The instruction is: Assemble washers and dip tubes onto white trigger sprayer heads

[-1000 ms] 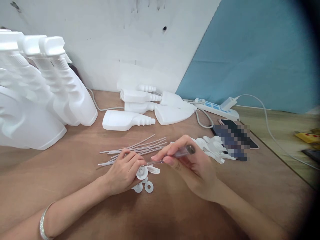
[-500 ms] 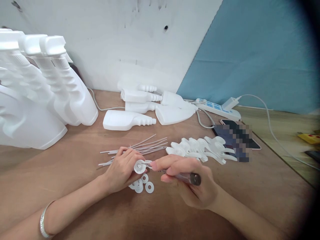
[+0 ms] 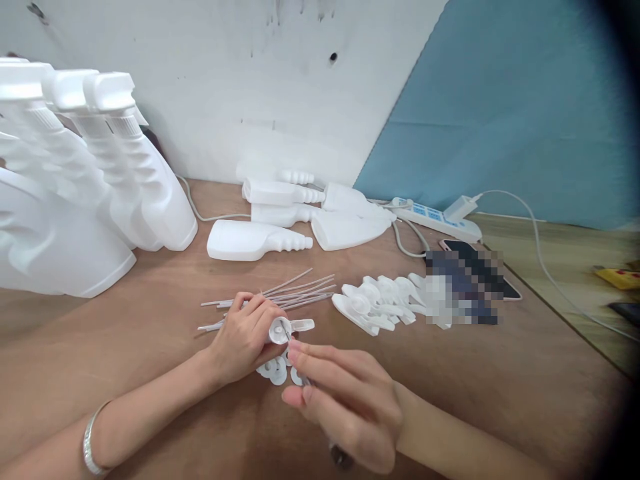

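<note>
My left hand (image 3: pixel 246 339) is closed around a white spray trigger head (image 3: pixel 278 331), whose round open end faces me and whose flat lever sticks out to the right. In my right hand (image 3: pixel 350 400) is a screwdriver-like tool (image 3: pixel 341 457) with a thin metal shaft and a dark handle end. Its tip reaches into the round opening; most of the handle is hidden by my fingers. Beneath the hands lie several white ring washers (image 3: pixel 274 371), partly covered. Thin white dip tubes (image 3: pixel 300 291) lie loosely just behind my left hand.
Several white spray heads or triggers (image 3: pixel 380 300) lie in a row on the wooden table (image 3: pixel 165 333). Bottles with spray heads (image 3: pixel 150 173) stand at left; bottles without heads (image 3: pixel 255 240) lie near the wall. A power strip (image 3: pixel 435 217), cables and phones (image 3: pixel 480 267) are at right.
My right hand has swung down and toward me, so the tool now points up and left into the opening instead of lying sideways across it. My left hand barely moved.
</note>
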A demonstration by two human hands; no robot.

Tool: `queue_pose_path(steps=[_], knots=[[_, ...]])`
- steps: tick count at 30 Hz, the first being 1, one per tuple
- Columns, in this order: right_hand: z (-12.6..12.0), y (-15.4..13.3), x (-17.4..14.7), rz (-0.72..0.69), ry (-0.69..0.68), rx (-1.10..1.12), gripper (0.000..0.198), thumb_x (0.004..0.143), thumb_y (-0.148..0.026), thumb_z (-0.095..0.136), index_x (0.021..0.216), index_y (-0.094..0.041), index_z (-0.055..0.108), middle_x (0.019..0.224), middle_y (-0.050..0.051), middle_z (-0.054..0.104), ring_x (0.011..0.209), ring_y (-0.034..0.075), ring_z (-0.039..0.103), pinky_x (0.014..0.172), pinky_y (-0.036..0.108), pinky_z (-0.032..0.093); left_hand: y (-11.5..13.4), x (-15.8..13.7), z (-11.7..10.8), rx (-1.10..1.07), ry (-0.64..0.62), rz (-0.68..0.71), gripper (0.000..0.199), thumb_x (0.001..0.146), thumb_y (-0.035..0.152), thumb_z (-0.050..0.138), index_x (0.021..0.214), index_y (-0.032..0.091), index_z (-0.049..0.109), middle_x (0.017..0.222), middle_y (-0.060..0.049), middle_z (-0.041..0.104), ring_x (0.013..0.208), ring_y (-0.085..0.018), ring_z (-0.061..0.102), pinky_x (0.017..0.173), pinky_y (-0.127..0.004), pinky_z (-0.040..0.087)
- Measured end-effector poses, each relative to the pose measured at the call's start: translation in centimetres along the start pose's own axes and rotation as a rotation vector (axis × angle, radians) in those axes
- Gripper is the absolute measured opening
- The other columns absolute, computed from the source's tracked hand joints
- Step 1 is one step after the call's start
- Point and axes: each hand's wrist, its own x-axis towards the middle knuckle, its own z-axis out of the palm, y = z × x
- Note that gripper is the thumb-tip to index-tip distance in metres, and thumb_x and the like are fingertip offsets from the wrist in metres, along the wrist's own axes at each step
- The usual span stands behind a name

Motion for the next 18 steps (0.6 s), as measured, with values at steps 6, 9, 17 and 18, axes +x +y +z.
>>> queue_pose_path(steps=[6, 9, 17, 18], knots=[[-1.5, -0.2, 1.1, 0.127, 0.146, 0.001, 0.016, 0.078, -0.011, 0.056, 0.084, -0.023, 0.048, 0.084, 0.004, 0.069, 0.077, 0.016, 0.067, 0.064, 0.026, 0.057, 0.2, 0.2, -0.2, 0.018, 0.001, -0.006, 0.013, 0.085, 0.026, 0.045, 0.086, 0.015, 0.050, 0.080, -0.004, 0.062, 0.074, -0.016, 0.052, 0.074, -0.033, 0.032], [-1.8, -0.2, 0.6, 0.259, 0.136, 0.099, 0.011, 0.079, -0.016, 0.056, 0.080, -0.021, 0.047, 0.083, 0.005, 0.068, 0.078, 0.016, 0.067, 0.064, 0.026, 0.056, 0.2, 0.2, -0.1, 0.015, -0.011, -0.004, 0.011, 0.084, 0.025, 0.047, 0.087, 0.015, 0.051, 0.081, -0.004, 0.062, 0.075, -0.016, 0.052, 0.075, -0.033, 0.031], [0.2, 2.4, -3.3, -0.030, 0.067, -0.179, 0.018, 0.075, -0.011, 0.057, 0.088, -0.022, 0.052, 0.095, 0.007, 0.068, 0.084, 0.016, 0.067, 0.071, 0.025, 0.056, -0.2, -0.2, 0.0, 0.043, -0.008, 0.053, 0.013, 0.082, 0.026, 0.052, 0.090, 0.017, 0.056, 0.086, -0.005, 0.062, 0.077, -0.017, 0.052, 0.075, -0.033, 0.032], [0.4, 2.8, -3.6, -0.082, 0.060, -0.184, 0.019, 0.074, -0.011, 0.058, 0.089, -0.022, 0.053, 0.097, 0.008, 0.068, 0.085, 0.017, 0.067, 0.071, 0.025, 0.056, -0.2, -0.2, 0.0, 0.049, -0.015, 0.050, 0.012, 0.081, 0.024, 0.053, 0.090, 0.018, 0.057, 0.086, -0.005, 0.062, 0.077, -0.017, 0.052, 0.075, -0.033, 0.032]])
